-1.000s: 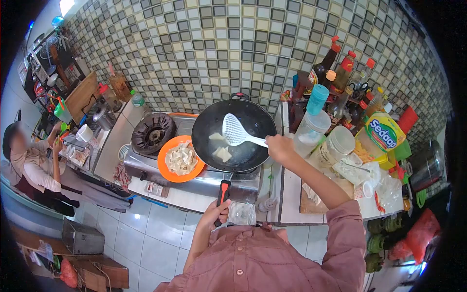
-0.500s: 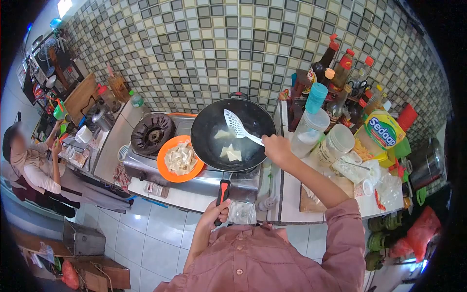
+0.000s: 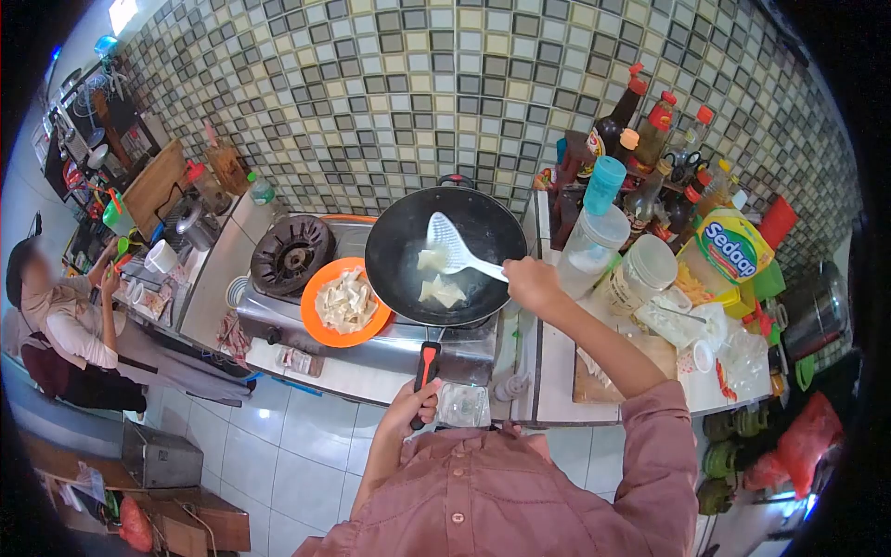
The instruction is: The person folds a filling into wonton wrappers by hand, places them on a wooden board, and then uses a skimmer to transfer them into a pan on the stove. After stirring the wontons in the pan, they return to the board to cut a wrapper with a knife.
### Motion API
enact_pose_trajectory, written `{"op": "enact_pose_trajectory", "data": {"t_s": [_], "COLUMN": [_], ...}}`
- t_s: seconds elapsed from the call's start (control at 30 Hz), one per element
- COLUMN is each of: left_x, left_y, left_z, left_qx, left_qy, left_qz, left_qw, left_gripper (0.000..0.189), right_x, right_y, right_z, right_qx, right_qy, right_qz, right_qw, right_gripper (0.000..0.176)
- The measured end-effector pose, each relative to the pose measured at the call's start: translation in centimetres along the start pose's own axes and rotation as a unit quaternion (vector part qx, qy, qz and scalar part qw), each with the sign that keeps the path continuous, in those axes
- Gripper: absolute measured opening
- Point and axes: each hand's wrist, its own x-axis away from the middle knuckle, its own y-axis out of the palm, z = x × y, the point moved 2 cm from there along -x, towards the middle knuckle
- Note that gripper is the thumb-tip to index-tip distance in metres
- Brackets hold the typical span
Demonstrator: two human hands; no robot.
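Observation:
My left hand (image 3: 414,405) is wrapped round the black and red handle of a dark wok (image 3: 394,288) on the stove. With my right hand (image 3: 533,282) I grip the handle end of a white slotted spatula (image 3: 449,243), its perforated head tilted inside the wok. Pale folded dough pieces (image 3: 444,292) lie in the wok in some liquid; one of them is right at the spatula's edge. Left of the wok, an orange plate (image 3: 318,331) holds a heap of more pale dough pieces (image 3: 345,302).
A bare burner (image 3: 292,257) is left of the wok. Jars (image 3: 640,276), sauce bottles (image 3: 616,121), a yellow Sedaap packet (image 3: 729,243) and a cutting board (image 3: 640,357) crowd the right counter. Another person (image 3: 74,311) stands at the far left counter, holding green and orange items.
The spatula head has shifted slightly right and down in the wok, and the dough pieces beside it have moved a little. My left hand stays on the wok handle.

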Motion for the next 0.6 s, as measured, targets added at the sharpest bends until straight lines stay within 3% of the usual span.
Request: {"op": "enact_pose_trajectory", "data": {"t_s": [0.17,0.33,0.43,0.6], "left_x": [-0.2,-0.1,0.0,-0.2], "left_y": [-0.3,-0.2,-0.2,-0.6], "left_z": [-0.1,0.0,0.2,0.2], "left_qx": [-0.002,-0.002,-0.004,-0.007], "left_qy": [0.002,0.0,0.002,-0.006], "left_qz": [0.0,-0.002,-0.003,0.006], "left_qw": [1.0,1.0,1.0,1.0], "left_gripper": [0.026,0.026,0.026,0.026], "right_x": [0.2,-1.0,-1.6,-1.2], "right_y": [0.8,1.2,1.2,1.4], "right_z": [-0.6,0.9,1.7,2.0], "right_qx": [-0.002,0.071,0.094,0.089], "right_qy": [-0.007,-0.007,0.039,0.033], "right_qz": [-0.028,0.065,0.073,0.084], "right_qw": [1.0,0.995,0.992,0.992], "right_gripper": [0.013,0.014,0.012,0.017]}}
